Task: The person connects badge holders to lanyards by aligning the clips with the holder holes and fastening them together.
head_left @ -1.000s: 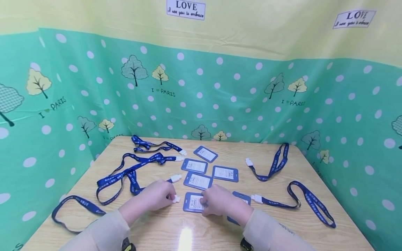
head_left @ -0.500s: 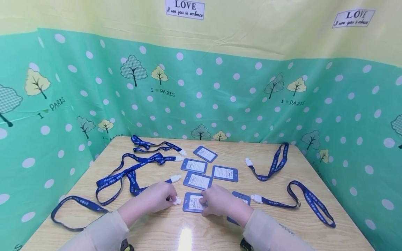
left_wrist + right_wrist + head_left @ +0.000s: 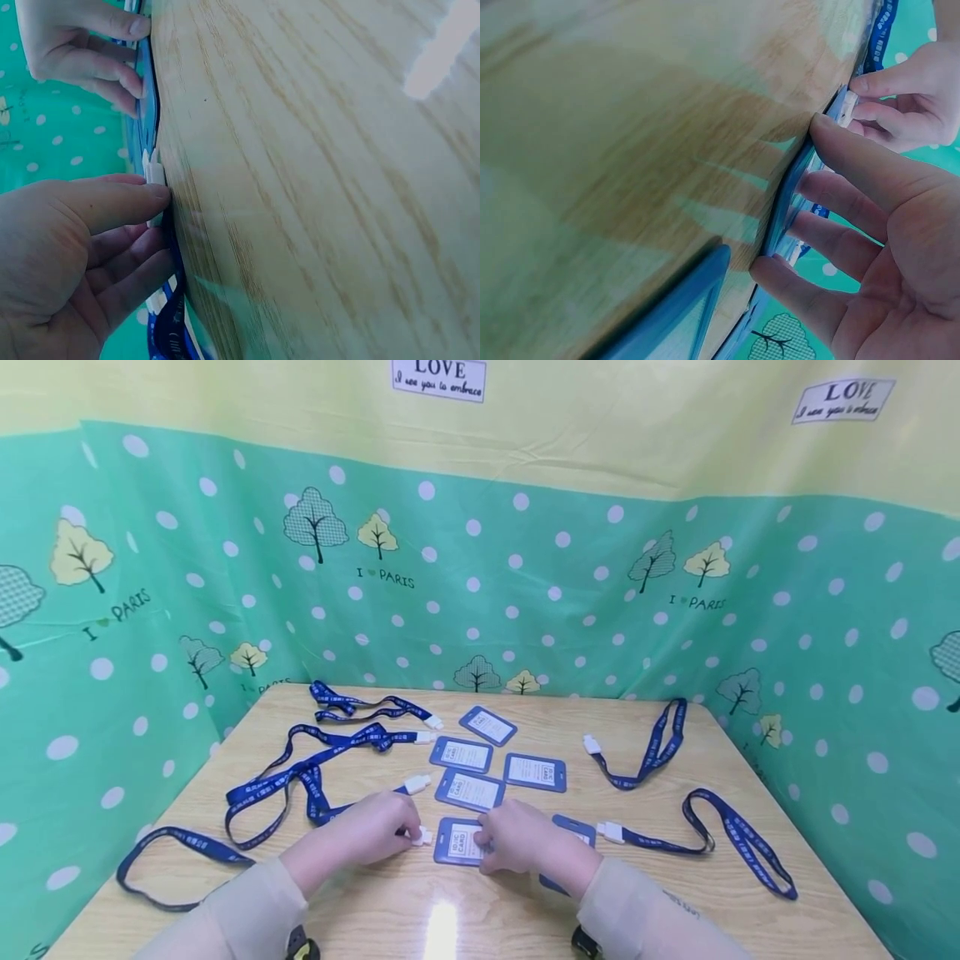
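My left hand (image 3: 378, 828) pinches the white plastic clip (image 3: 155, 176) of a blue lanyard (image 3: 171, 322) between thumb and fingers, low over the table. The clip's tip points right, close to the slotted end of a blue badge holder (image 3: 444, 845); whether they touch I cannot tell. My right hand (image 3: 521, 839) grips that holder by its edges, thumb on the near side and fingers on the far one, as the right wrist view shows. My hand covers the holder's right end. The lanyard's strap runs under my left forearm and loops out at the left.
Several more badge holders (image 3: 470, 790) lie behind; another holder (image 3: 573, 828) is partly under my right forearm. Several lanyards with white clips spread at the left, such as this lanyard (image 3: 258, 789). Two more, a back lanyard (image 3: 652, 764) and a front lanyard (image 3: 738, 839), lie at the right.
The clip in my left hand has come slightly nearer the badge holder's slotted end. My right hand keeps its grip on the holder. The head view has shifted a little.
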`<state>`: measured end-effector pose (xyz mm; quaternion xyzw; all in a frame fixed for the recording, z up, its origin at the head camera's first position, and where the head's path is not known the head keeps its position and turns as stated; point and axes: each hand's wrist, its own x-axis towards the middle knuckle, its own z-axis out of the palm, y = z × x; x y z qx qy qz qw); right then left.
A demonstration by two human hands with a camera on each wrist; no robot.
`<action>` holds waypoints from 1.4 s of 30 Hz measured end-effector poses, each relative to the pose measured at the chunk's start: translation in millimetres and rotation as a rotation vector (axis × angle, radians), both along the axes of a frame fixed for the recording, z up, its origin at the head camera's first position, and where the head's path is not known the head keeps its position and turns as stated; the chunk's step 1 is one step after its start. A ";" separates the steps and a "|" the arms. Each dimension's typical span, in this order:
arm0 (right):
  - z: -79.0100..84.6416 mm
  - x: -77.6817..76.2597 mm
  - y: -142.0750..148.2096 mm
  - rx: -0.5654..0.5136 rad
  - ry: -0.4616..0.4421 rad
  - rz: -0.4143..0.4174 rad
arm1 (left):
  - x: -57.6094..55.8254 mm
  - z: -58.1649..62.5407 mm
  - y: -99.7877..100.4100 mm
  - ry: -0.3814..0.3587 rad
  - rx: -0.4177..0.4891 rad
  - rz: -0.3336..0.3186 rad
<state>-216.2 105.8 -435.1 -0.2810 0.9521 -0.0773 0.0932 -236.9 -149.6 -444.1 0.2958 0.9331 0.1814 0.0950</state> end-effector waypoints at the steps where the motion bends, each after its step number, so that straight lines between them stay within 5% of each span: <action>1: 0.4 0.3 -0.1 -0.001 0.000 0.000 | -0.2 -0.3 -0.3 -0.002 0.000 -0.002; 42: 1.5 1.2 0.2 0.016 0.000 0.014 | 3.9 4.2 4.2 0.033 -0.004 -0.048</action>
